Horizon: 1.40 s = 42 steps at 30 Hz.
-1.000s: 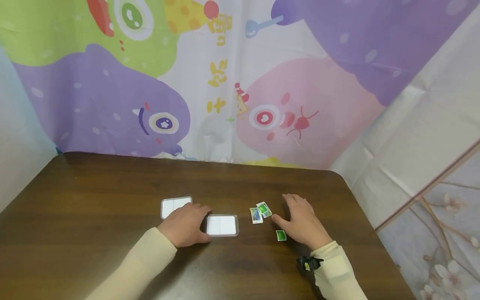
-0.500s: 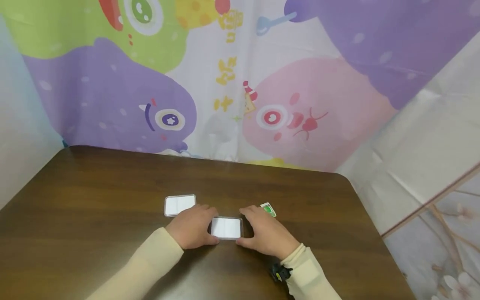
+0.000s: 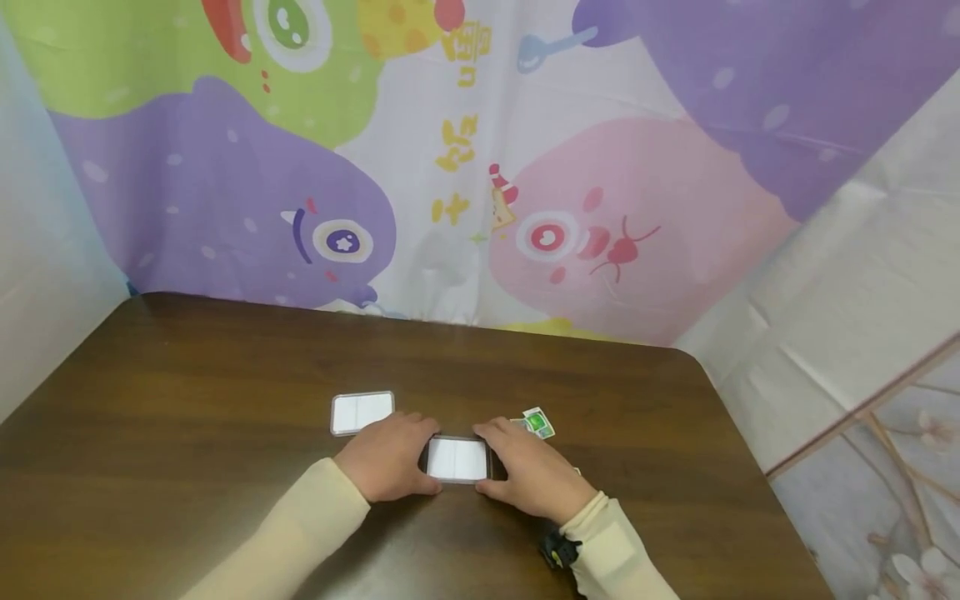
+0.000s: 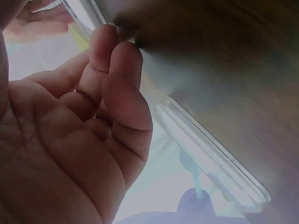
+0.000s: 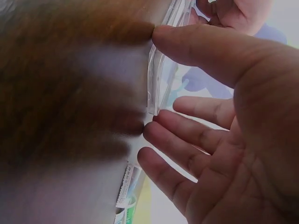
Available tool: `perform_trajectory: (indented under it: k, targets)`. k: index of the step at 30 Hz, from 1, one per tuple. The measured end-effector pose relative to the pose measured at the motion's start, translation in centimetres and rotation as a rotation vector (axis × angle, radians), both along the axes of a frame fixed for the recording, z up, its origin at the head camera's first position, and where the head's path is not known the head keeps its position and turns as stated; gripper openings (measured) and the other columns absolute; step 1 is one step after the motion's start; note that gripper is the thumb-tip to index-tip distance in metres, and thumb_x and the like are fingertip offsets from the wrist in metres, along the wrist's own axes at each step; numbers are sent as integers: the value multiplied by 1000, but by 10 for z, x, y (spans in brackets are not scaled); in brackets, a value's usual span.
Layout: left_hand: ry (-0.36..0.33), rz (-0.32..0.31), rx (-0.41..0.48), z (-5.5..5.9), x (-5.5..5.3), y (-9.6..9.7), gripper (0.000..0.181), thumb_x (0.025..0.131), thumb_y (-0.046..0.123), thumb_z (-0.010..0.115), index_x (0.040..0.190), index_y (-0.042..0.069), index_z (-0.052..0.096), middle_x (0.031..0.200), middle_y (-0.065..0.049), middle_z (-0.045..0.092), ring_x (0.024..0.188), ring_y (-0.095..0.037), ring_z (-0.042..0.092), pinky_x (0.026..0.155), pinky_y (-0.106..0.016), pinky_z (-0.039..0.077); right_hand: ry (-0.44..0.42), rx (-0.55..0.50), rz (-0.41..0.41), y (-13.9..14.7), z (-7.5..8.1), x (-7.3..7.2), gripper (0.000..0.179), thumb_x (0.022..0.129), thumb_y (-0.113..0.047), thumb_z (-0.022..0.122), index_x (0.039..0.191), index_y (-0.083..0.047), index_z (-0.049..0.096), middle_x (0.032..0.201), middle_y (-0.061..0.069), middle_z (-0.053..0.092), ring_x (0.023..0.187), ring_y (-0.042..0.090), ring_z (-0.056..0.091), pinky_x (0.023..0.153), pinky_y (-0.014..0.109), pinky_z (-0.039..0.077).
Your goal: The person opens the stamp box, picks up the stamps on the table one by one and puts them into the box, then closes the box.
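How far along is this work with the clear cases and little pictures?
Looks done: the farther case lies on the table, white face up. In hand: the nearer case, with the left grip and right grip at its opposite ends. Probably left: the little pictures, loose on the right and partly hidden; none shows in either case, so the job seems early.

Brown table (image 3: pixel 225 375), cartoon-print backdrop (image 3: pixel 431 183), floral-printed side panel (image 3: pixel 892 475)
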<state>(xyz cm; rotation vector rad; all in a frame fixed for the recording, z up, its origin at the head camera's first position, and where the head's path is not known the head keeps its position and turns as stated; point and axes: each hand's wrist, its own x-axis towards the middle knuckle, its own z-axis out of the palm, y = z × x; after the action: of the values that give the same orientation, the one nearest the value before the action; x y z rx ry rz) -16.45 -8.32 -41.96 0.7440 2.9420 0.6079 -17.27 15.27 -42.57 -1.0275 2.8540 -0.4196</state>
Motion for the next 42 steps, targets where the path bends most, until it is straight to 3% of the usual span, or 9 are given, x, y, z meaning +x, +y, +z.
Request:
perform_trajectory:
  k: [13,23,31,42]
  targets:
    - [-14,-11,7,-2,-1,0,55,72,33,93,113,5,69,97,-5,68,88,-24,61,76,-43,50,9,24,7,0,-1,1,54,91,-31,81,136,-7,62,126,5,64,107,17,62,86,34,54]
    - [-9,-14,6,-4,-2,0,55,72,34,93,112,6,69,96,-5,67,87,-22,61,76,-42,50,10,37,12,1,-2,0,54,93,-31,79,138,-7,61,126,5,64,108,17,62,88,34,54]
    - [-9,-13,3,-2,0,1,54,72,33,93,112,5,69,98,-6,68,90,-25,62,79,-44,51,33,53,21,1,-2,1,53,94,-32,78,139,-9,62,130,4,64,116,19,62,97,44,49]
    - [-10,1,-5,-1,-1,1,57,72,33,93,114,4,69,99,-7,68,90,-25,62,79,-44,51,38,27,41,4,1,0,57,96,-29,75,145,-4,56,134,8,63,117,22,62,98,41,52]
